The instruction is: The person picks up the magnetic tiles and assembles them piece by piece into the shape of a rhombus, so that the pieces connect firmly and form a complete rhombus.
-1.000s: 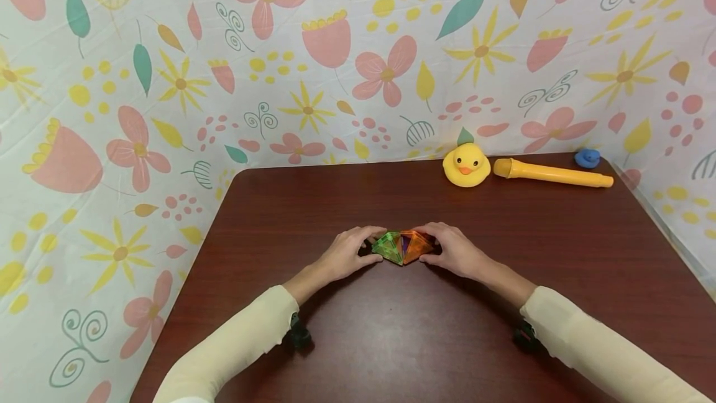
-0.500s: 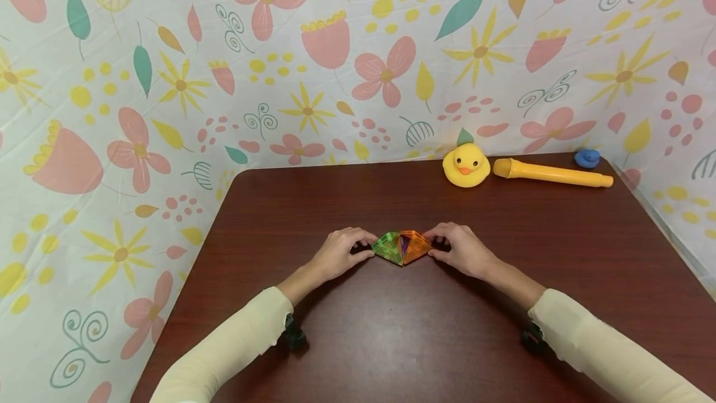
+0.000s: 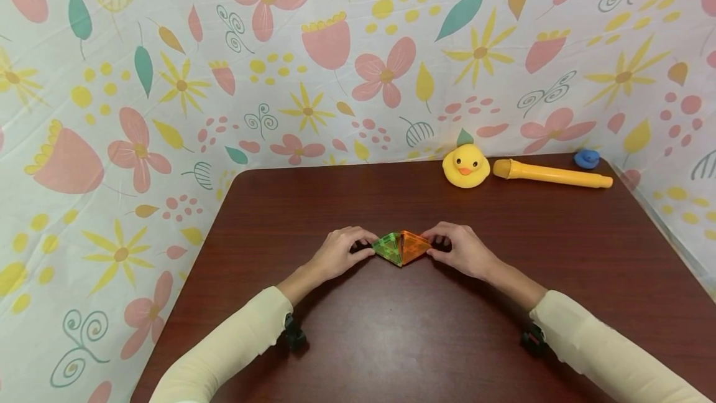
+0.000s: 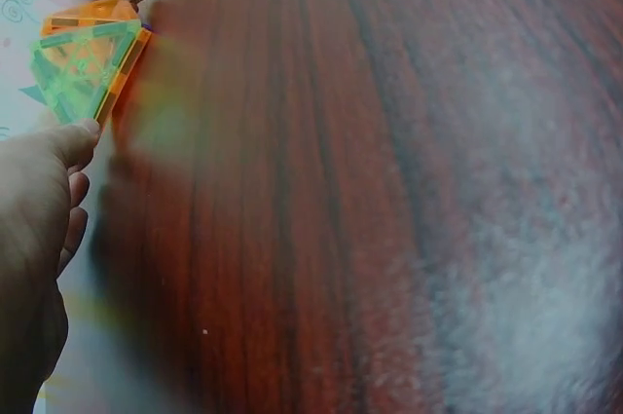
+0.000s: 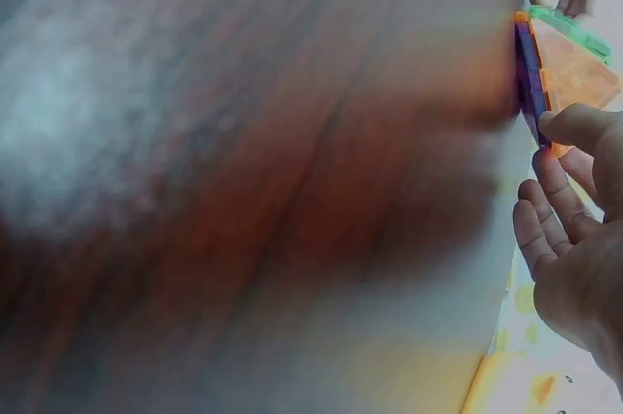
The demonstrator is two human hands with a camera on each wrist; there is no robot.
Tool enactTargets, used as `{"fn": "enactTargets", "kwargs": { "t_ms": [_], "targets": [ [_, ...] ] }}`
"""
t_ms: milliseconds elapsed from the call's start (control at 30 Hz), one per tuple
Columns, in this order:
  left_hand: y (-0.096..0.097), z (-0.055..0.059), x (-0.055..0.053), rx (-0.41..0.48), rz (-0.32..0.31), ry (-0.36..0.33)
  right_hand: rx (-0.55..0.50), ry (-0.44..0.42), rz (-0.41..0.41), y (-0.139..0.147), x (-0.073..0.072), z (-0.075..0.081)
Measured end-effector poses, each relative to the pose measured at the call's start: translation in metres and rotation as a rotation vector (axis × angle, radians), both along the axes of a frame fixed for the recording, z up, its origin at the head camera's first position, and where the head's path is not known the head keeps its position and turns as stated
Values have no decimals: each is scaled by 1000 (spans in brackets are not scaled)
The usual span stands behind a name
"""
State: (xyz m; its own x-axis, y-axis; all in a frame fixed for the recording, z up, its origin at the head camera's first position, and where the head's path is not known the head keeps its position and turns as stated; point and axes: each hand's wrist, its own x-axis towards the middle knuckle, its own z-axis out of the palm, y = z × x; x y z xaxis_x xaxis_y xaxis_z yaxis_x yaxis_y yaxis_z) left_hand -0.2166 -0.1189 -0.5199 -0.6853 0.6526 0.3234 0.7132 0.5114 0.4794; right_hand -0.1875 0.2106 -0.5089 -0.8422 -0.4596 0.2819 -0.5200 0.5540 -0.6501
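Translucent triangular magnetic tiles form a small peaked shape at the middle of the table, with a green tile (image 3: pixel 388 249) on the left and an orange tile (image 3: pixel 415 247) on the right. My left hand (image 3: pixel 340 254) pinches the outer corner of the green side between thumb and fingers. On the other side, my right hand (image 3: pixel 463 252) pinches the outer corner of the orange side. A purple tile (image 5: pixel 531 83) shows along the underside in the right wrist view, its edge under the right thumb. More orange edging runs beneath the green tile in the left wrist view.
A yellow rubber duck (image 3: pixel 467 166), a yellow-orange toy microphone (image 3: pixel 554 173) and a small blue duck (image 3: pixel 587 158) stand along the back right of the dark wooden table (image 3: pixel 313 198). Behind them hangs a flower-patterned cloth (image 3: pixel 335 111).
Both hands have drawn slightly outward, so their fingertips are now at the tiles' outer corners. The purple sliver between the green and orange tiles no longer shows in the head view.
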Motion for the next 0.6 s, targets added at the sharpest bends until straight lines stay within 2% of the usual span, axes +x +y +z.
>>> {"fn": "enactTargets", "kwargs": {
  "t_ms": [267, 500, 600],
  "targets": [
    [0, 4, -2, -9, 14, -25, -54, 11, 32, -5, 2, 7],
    [-2, 3, 0, -23, 30, -17, -113, -48, 102, -15, 3, 8],
    [-2, 4, 0, -16, 31, -9, -81, -67, 127, -25, 3, 8]
  ]
}}
